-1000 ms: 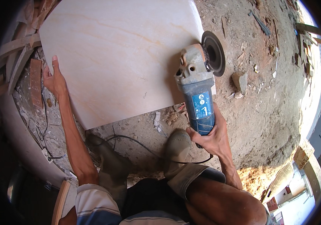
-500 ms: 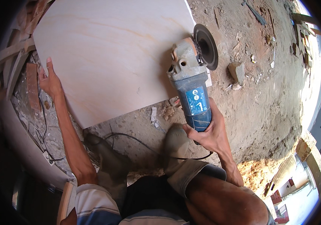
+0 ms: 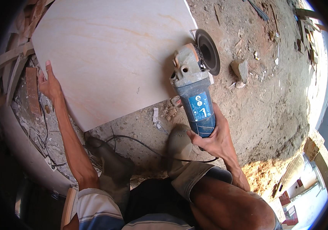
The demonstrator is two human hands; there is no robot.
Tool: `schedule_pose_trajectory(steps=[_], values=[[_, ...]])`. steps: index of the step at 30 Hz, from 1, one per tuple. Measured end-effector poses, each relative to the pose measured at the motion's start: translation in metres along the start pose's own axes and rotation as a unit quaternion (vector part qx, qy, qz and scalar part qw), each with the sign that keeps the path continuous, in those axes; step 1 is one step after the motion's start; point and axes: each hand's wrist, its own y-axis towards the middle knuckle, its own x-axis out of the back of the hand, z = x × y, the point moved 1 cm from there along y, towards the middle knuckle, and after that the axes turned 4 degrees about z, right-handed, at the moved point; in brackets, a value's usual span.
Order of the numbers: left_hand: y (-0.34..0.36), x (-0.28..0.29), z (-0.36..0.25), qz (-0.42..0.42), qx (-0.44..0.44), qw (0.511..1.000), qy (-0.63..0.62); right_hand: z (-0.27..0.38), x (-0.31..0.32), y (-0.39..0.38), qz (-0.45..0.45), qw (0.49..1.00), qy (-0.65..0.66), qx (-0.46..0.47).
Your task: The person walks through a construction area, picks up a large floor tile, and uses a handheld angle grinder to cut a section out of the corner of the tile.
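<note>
One slab (image 3: pixel 102 57): pale cream, flat and smooth, straight-edged, streaked with thin tan veins; a small grey mark sits toward its near edge.
Angle grinder (image 3: pixel 192 87): at the slab's right edge, its scuffed grey metal head over that edge and its blue barrel reaching past the near right corner.
Disc (image 3: pixel 208 51): round, thin and dark grey, tilted, at the slab's right edge; whether it touches cannot be told.
Sticker (image 3: pixel 200 106): blue, on the grinder's barrel, with pale round pictograms and fine print too small to make out.
Right hand (image 3: pixel 217 135): below the slab's near right corner, closed around the rear of the grinder, thumb across the barrel's end.
Left hand (image 3: pixel 50 85): at the slab's left edge, partly open, thumb raised apart from loosely curled fingers; whether it grips the slab cannot be told.
Cable (image 3: pixel 148 147): black, smooth, curving below the slab's near edge.
Boots (image 3: pixel 112 155): dull grey-brown and dusty, below the slab's near edge.
Timber pieces (image 3: pixel 13 55): rough, splintery and brown, heaped beyond the slab's left edge.
Stone (image 3: pixel 240 70): blocky, grey-tan, right of the slab on gritty, rubble-strewn ground (image 3: pixel 263 122).
</note>
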Motion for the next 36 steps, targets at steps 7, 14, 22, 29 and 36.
schedule_pose_trajectory(steps=[7, 14, 22, 29, 36], values=[[-0.003, -0.002, -0.002, -0.010, -0.005, 1.000, -0.002, 0.005, 0.000, 0.000, 0.005, 1.000, 0.000, -0.011], [0.000, -0.001, 0.001, -0.015, -0.015, 1.000, 0.001, 0.008, -0.002, 0.002, 0.001, 1.000, 0.005, -0.011], [-0.001, -0.001, 0.000, -0.021, -0.009, 1.000, 0.017, 0.006, -0.001, 0.005, 0.002, 1.000, -0.020, -0.003], [0.001, -0.002, 0.001, -0.021, -0.019, 0.999, 0.023, -0.002, -0.005, 0.001, 0.000, 1.000, 0.020, 0.009], [-0.006, -0.006, 0.001, -0.008, 0.005, 1.000, 0.019, 0.009, -0.003, -0.013, -0.043, 0.993, 0.068, 0.090]])
